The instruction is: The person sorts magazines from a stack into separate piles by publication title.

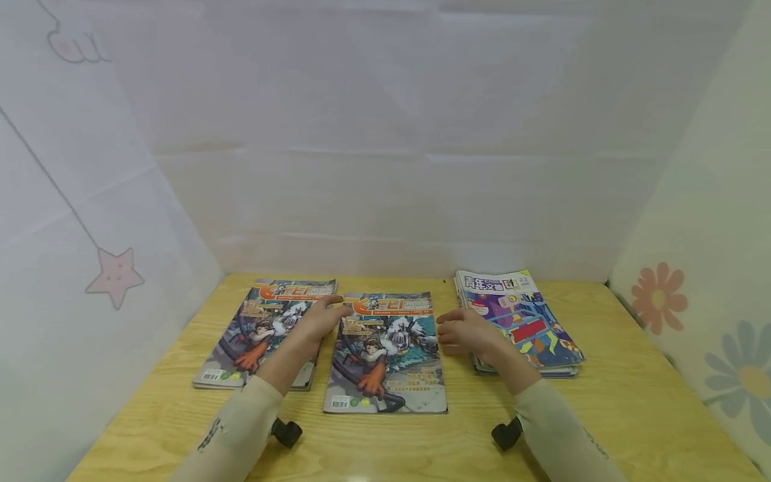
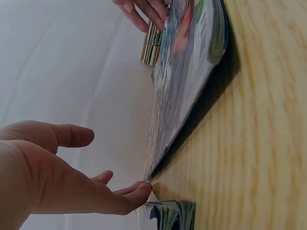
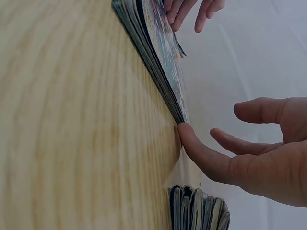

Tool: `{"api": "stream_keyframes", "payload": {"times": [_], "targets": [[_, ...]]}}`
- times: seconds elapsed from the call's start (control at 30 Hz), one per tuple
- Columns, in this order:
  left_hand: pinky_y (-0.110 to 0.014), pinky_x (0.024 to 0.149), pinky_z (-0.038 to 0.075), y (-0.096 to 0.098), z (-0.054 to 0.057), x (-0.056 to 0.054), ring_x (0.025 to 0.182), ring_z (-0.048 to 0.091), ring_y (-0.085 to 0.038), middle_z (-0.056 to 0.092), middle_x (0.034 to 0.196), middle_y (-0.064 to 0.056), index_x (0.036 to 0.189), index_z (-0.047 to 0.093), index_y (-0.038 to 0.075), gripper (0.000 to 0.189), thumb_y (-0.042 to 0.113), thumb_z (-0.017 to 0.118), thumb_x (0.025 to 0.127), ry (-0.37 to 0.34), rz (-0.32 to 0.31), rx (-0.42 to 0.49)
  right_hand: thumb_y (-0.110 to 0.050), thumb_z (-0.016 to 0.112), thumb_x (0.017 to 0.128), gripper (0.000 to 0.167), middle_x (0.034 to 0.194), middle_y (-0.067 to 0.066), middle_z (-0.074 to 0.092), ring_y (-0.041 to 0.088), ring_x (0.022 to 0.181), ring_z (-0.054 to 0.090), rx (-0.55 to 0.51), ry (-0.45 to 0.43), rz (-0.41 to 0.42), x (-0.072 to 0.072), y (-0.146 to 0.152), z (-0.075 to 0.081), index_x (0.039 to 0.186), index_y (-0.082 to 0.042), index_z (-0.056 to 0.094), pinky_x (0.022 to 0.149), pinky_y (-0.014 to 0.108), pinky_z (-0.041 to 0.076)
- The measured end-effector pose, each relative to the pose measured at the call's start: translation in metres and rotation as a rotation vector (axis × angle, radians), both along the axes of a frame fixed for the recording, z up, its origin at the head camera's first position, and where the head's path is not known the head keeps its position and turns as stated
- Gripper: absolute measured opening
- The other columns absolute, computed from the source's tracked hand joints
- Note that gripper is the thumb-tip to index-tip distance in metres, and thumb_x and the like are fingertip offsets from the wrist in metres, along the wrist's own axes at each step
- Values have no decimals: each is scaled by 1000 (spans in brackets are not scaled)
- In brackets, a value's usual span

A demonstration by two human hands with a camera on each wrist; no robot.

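In the head view, a magazine pile (image 1: 391, 348) with a FEI cover lies in the middle of the wooden table. My left hand (image 1: 316, 325) reaches to its upper left edge, fingers extended and thumb apart from the cover. In the left wrist view, the fingertips of the left hand (image 2: 72, 177) touch the edge. Opposite, my right hand (image 1: 472, 331) is at the upper right edge. The right wrist view shows the right hand (image 3: 259, 153) with a fingertip against the pile's side (image 3: 153, 67) and its thumb raised away.
A second pile of magazines (image 1: 231, 355) with the same cover lies to the left, partly under the left forearm. On the right is a magazine stack (image 1: 530, 314) with a purple and blue cover. White cloth walls (image 1: 385, 201) enclose the table (image 1: 373, 448) at the back and sides.
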State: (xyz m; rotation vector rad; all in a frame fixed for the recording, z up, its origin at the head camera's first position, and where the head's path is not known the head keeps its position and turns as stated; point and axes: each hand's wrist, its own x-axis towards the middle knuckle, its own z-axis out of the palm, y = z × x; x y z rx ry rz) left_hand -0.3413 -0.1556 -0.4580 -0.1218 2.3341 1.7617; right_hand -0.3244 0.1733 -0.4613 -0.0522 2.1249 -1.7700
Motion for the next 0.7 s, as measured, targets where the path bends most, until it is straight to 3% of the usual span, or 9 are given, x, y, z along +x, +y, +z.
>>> {"api": "stream_keyframes", "payload": {"times": [0.27, 0.47, 0.7], "targets": [[-61, 110, 33, -1, 2, 0, 143, 29, -45, 26, 160, -25, 157, 33, 10, 65, 25, 63, 101, -26, -1, 60, -7, 56, 104, 44, 137, 34, 49, 47, 122, 55, -60, -15, -14, -1, -1, -4, 143, 12, 46, 91, 52, 55], [-57, 111, 34, -4, 1, -3, 144, 28, -44, 29, 158, -23, 159, 28, 5, 65, 19, 59, 103, -70, -8, 180, -7, 54, 105, 44, 140, 34, 47, 47, 124, 53, -77, -25, -16, -1, 0, -4, 144, 12, 45, 89, 52, 55], [-54, 113, 34, -10, -8, -11, 144, 29, -42, 28, 158, -27, 160, 22, -1, 65, 13, 54, 105, -154, 57, 347, -7, 54, 105, 45, 138, 35, 48, 48, 124, 53, -78, -32, -11, 0, 0, -3, 144, 13, 44, 89, 53, 55]]}}
